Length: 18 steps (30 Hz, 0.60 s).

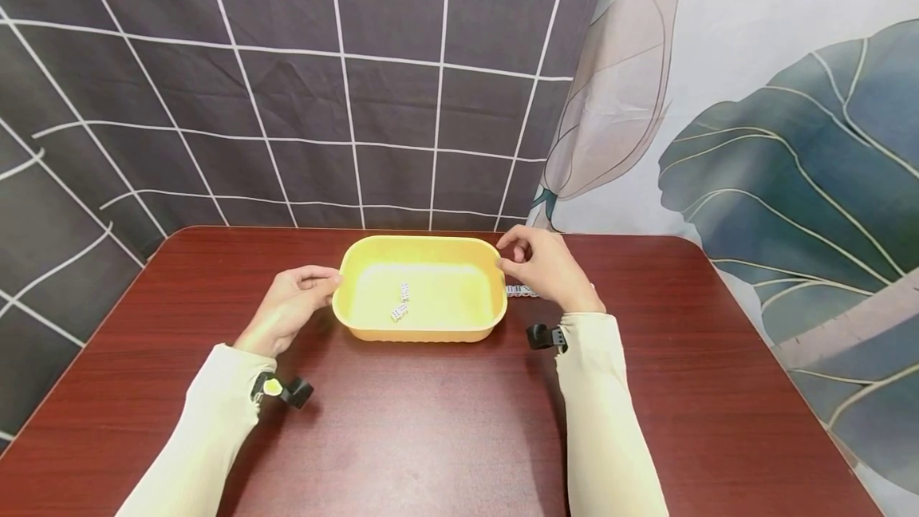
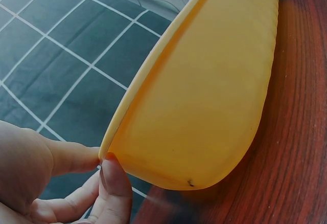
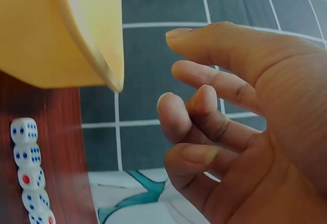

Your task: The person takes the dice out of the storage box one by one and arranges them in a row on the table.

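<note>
A yellow plastic basin (image 1: 420, 335) stands on the table with several white dice (image 1: 400, 311) lying on its floor. At its left end, my left hand (image 1: 285, 303) pinches the rim; the left wrist view shows the thumb (image 2: 115, 183) and a finger on either side of the edge. My right hand (image 1: 551, 268) is by the basin's opposite end. In the right wrist view, a gap separates its loosely bent fingers (image 3: 204, 40) from the rim, and nothing is in them. Beside the basin, a row of dice (image 3: 29, 155) lies on the table, partly hidden by my right hand in the head view.
The dark red wooden table (image 1: 431, 429) extends around the basin. Behind it hangs a grey cloth (image 1: 287, 86) with a white grid, and a leaf-patterned cloth (image 1: 775, 182) hangs at the right. A small black camera is strapped to each wrist.
</note>
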Each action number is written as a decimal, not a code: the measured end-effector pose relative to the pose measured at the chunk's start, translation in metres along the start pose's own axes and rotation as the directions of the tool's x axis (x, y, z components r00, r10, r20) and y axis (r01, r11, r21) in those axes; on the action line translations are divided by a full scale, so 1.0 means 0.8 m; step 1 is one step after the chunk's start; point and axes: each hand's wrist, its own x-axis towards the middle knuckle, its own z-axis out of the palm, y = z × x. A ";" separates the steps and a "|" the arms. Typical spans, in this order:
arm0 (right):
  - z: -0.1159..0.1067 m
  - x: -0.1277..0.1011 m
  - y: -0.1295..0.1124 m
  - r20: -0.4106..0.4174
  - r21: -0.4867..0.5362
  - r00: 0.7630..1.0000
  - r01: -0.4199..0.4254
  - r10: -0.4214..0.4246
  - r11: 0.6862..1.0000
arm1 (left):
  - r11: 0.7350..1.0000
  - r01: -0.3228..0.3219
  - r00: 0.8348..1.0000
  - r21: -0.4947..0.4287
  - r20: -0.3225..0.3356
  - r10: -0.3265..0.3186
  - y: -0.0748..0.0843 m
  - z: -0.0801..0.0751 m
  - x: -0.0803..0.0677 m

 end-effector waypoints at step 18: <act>0.057 0.024 -0.040 0.099 0.014 0.992 0.077 -0.078 0.997 | 1.000 0.006 1.000 0.002 -0.008 -0.006 0.001 0.000 0.000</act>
